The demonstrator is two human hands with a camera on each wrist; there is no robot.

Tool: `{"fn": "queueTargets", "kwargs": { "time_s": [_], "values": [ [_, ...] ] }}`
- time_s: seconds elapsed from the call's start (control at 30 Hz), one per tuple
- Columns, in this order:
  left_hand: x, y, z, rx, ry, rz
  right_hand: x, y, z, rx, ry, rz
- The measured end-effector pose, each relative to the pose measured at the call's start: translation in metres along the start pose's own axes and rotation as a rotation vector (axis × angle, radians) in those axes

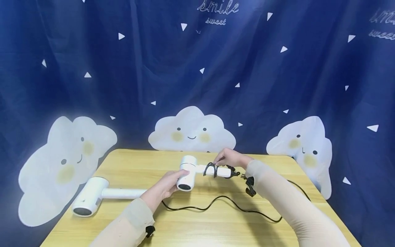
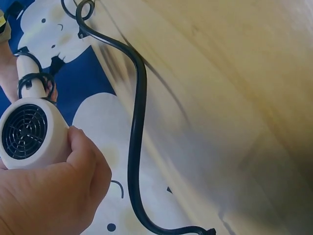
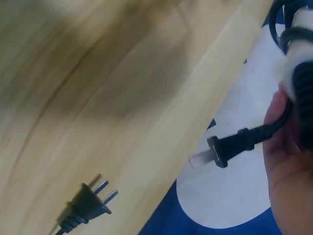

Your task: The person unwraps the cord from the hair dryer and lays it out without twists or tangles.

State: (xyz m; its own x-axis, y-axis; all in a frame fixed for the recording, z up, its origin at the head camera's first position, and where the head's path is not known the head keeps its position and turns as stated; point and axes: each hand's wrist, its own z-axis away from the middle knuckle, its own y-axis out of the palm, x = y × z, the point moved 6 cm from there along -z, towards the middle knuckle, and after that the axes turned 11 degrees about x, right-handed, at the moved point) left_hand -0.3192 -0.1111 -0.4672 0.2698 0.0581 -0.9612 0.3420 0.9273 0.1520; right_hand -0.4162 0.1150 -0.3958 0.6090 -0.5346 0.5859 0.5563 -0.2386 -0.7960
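Observation:
A white hair dryer [image 1: 189, 178] is held above the table, its handle pointing right. My left hand [image 1: 169, 183] grips its barrel, with the thumb on the near side; the left wrist view shows the round dark grille [image 2: 24, 131] at one end. A black cord [image 1: 211, 169] is wound in loops around the handle. At these loops my right hand [image 1: 229, 157] pinches the cord with its fingertips. The dryer's plug [image 3: 222, 149] hangs beside the right hand in the right wrist view, with a pale cover over its prongs.
A second white hair dryer [image 1: 89, 197] lies at the table's left, its handle partly behind my left forearm. Its black cord [image 1: 222, 197] snakes rightward across the wooden table [image 1: 197, 228]. Another plug [image 3: 88, 203], prongs bare, lies on the wood. Behind hangs a blue curtain [image 1: 172, 68].

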Motion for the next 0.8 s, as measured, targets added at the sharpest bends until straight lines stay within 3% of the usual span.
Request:
{"fn": "queueTargets", "kwargs": {
  "time_s": [0.33, 0.43, 0.6, 0.67, 0.8],
  "values": [
    [-0.003, -0.004, 0.000, -0.004, 0.006, 0.043, -0.019, 0.010, 0.014, -0.035, 0.026, -0.247],
    [-0.005, -0.004, -0.001, -0.005, 0.003, 0.060, -0.022, 0.014, 0.018, -0.043, -0.026, -0.287],
    [-0.007, -0.004, 0.000, -0.015, 0.009, 0.097, -0.024, 0.022, 0.026, -0.026, -0.187, -0.239],
    [-0.007, -0.005, 0.000, -0.014, 0.011, 0.107, -0.024, 0.028, 0.030, -0.005, -0.237, -0.302],
    [-0.007, -0.006, 0.000, -0.022, 0.013, 0.114, -0.029, 0.041, 0.031, 0.025, -0.190, -0.548]
  ]
}}
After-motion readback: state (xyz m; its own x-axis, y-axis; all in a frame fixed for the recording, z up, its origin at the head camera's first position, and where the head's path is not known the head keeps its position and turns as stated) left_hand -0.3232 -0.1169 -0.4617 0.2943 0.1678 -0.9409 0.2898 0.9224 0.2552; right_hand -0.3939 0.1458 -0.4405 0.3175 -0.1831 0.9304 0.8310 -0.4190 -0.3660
